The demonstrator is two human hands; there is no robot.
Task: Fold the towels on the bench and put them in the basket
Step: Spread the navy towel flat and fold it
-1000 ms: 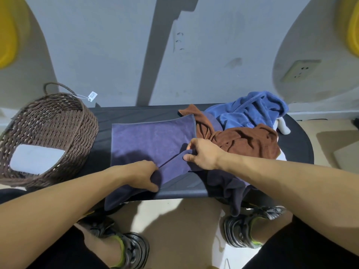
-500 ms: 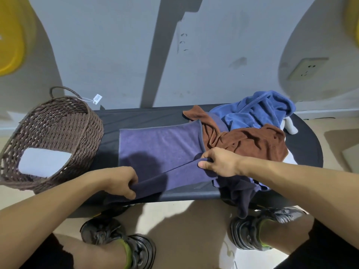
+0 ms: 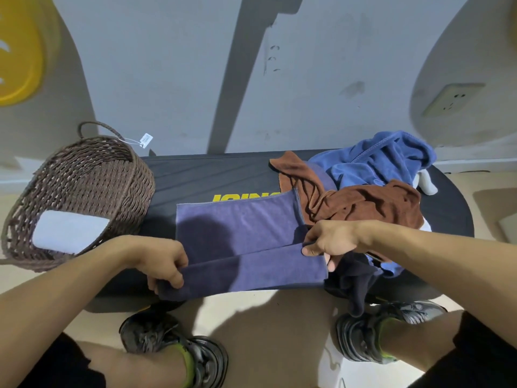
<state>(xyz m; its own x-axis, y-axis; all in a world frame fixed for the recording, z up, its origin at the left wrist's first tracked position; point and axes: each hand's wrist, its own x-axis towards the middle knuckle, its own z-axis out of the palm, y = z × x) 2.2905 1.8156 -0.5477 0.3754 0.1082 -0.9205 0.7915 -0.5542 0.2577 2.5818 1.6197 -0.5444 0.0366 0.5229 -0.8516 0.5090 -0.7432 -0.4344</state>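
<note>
A purple towel [image 3: 240, 228] lies spread on the black bench [image 3: 212, 175], its near part doubled over along the bench's front edge. My left hand [image 3: 165, 261] grips the towel's near left corner. My right hand [image 3: 330, 239] pinches its right edge at the fold. To the right lies a heap of towels: a brown one [image 3: 369, 204], a blue one [image 3: 383, 161] and a dark one [image 3: 355, 281] hanging off the front. A brown wicker basket [image 3: 92, 175] stands at the bench's left end with a folded pale grey towel [image 3: 70, 232] inside.
A grey wall rises right behind the bench, with a socket [image 3: 450, 98] at the right. A white object [image 3: 425, 183] peeks out beside the blue towel. My two shoes [image 3: 179, 348] rest on the beige floor in front of the bench.
Both hands have moved apart along the purple towel's near edge, the left one towards the front left corner, stretching the folded strip flat. Yellow lettering on the bench now shows behind the towel.
</note>
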